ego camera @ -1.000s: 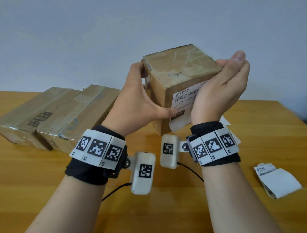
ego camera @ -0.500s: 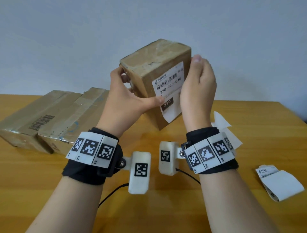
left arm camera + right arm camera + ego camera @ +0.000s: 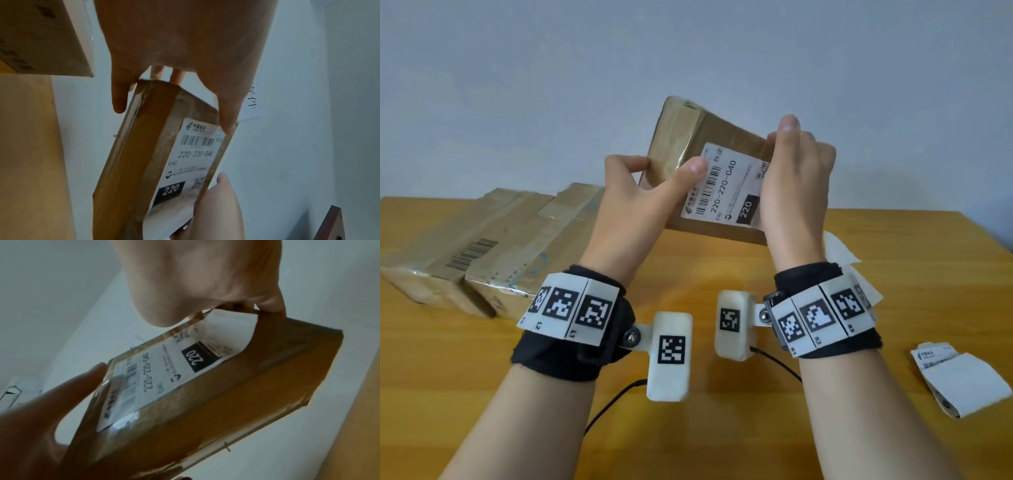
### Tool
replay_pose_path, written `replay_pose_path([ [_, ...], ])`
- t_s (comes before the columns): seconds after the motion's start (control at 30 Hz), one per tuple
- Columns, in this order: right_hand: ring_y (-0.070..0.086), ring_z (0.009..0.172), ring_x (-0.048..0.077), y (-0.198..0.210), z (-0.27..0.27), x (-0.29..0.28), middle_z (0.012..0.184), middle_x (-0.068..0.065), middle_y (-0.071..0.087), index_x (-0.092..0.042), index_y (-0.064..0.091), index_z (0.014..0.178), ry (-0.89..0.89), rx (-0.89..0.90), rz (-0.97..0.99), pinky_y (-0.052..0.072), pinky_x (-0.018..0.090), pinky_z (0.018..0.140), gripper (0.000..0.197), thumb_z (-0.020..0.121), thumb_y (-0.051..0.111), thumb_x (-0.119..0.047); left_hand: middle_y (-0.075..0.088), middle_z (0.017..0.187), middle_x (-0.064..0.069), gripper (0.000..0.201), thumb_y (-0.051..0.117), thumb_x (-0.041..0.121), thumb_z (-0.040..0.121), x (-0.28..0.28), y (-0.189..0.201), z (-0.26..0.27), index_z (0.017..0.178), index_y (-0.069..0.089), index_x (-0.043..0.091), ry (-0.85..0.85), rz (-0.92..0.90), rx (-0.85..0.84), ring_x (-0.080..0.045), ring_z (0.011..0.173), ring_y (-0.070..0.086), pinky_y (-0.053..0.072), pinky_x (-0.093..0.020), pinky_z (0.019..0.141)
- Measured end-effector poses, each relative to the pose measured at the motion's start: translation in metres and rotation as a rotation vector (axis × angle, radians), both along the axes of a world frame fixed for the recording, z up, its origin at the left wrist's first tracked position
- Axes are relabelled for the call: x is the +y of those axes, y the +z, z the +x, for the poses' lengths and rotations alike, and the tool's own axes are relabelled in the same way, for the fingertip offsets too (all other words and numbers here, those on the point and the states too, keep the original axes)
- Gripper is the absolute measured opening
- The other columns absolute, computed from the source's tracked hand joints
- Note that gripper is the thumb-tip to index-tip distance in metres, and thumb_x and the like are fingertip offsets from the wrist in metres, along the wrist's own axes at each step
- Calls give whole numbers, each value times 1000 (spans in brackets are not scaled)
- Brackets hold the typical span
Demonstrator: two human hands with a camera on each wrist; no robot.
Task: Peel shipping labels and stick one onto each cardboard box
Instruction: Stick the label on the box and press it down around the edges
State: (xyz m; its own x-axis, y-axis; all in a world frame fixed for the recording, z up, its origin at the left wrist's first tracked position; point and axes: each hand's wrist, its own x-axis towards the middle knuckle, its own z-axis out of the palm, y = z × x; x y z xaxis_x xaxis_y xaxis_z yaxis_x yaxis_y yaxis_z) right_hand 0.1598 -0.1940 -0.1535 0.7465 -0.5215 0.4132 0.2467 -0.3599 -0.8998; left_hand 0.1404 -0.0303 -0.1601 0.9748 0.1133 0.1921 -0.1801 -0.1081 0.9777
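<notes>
Both hands hold a small brown cardboard box (image 3: 709,137) in the air above the table. A white shipping label (image 3: 726,185) printed 220-220-C40 lies on the face turned towards me. My left hand (image 3: 667,168) grips the box's left end, thumb on the label's barcode corner, fingers behind. My right hand (image 3: 791,164) grips the right end, thumb along the edge. In the left wrist view the label (image 3: 191,162) hangs loose past the box (image 3: 148,146) near the right hand (image 3: 218,203). In the right wrist view that label end (image 3: 226,331) curls up off the box (image 3: 226,402).
Two larger cardboard boxes (image 3: 448,246) (image 3: 530,246) lie side by side on the wooden table (image 3: 722,428) at the left. A folded strip of labels (image 3: 959,380) lies at the right edge. Loose white backing papers (image 3: 839,250) lie behind my right wrist.
The box has been turned and tipped, so its label face now points at me. My right hand has shifted from pressing the label to gripping the box's right end.
</notes>
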Motion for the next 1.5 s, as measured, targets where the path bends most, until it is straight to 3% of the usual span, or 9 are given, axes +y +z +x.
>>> replay_pose_path([
  [0.13, 49, 115, 22, -4, 0, 0, 126, -5, 41, -27, 57, 100, -46, -8, -115, 39, 19, 74, 39, 104, 36, -60, 69, 121, -3, 81, 89, 69, 63, -2, 2, -1, 115, 48, 23, 11, 29, 25, -16, 106, 75, 62, -49, 92],
  [0.37, 50, 109, 27, -12, 1, 5, 130, 2, 43, -21, 58, 110, -250, -132, -298, 55, 54, 80, 57, 96, 35, -72, 73, 115, 4, 90, 89, 46, 80, -2, 8, -8, 155, 41, 31, -66, 88, -4, -5, 94, 78, 65, -35, 85],
  [0.6, 54, 102, 30, -15, 3, -1, 122, 6, 46, -13, 60, 107, -230, -210, -237, 44, 27, 70, 68, 90, 37, -75, 79, 106, 1, 64, 90, 31, 82, 1, 13, -10, 140, 63, 29, -90, 85, -77, -15, 87, 81, 67, -42, 79],
  [0.7, 60, 100, 31, -15, 5, -6, 118, 2, 40, -18, 55, 103, -169, -230, -92, 45, 25, 72, 59, 88, 41, -74, 78, 111, 1, 73, 92, 40, 73, 5, 11, -9, 139, 62, 33, -98, 86, -105, -18, 93, 80, 66, -45, 81],
  [0.87, 64, 89, 10, -13, 8, -19, 113, 4, 58, -23, 48, 106, -121, -159, 105, 51, 28, 75, 52, 92, 42, -73, 76, 115, 1, 78, 90, 47, 71, 7, 9, -7, 142, 62, 31, -116, 121, -134, -17, 92, 81, 67, -45, 81],
  [0.97, 57, 60, -7, -10, 9, -26, 78, -9, 59, -20, 49, 105, -94, -91, 167, 44, 14, 59, 41, 104, 41, -61, 76, 116, 1, 73, 90, 44, 73, 6, 8, -6, 140, 63, 30, -124, 141, -133, -17, 92, 81, 67, -45, 81],
  [1.07, 56, 62, -11, -11, 10, -30, 77, -17, 56, -17, 58, 109, -79, -44, 195, 39, 7, 56, 45, 106, 38, -58, 76, 115, 1, 73, 91, 41, 74, 7, 7, -6, 141, 63, 30, -124, 143, -127, -16, 91, 81, 67, -44, 80],
  [1.37, 55, 65, -14, -19, 7, -26, 81, -15, 62, -2, 67, 104, -107, -205, 164, 41, 5, 63, 41, 106, 54, -42, 78, 114, 13, 56, 92, 20, 77, 18, 14, -5, 127, 68, 24, -167, 231, -110, -1, 102, 75, 65, -25, 80],
  [1.5, 54, 69, -10, -14, 4, -18, 85, -15, 61, -10, 63, 100, -77, -249, 152, 42, 8, 69, 32, 106, 53, -40, 68, 127, 21, 80, 96, 40, 70, 20, 8, 0, 139, 55, 29, -123, 300, -89, 6, 107, 67, 56, -7, 73],
])
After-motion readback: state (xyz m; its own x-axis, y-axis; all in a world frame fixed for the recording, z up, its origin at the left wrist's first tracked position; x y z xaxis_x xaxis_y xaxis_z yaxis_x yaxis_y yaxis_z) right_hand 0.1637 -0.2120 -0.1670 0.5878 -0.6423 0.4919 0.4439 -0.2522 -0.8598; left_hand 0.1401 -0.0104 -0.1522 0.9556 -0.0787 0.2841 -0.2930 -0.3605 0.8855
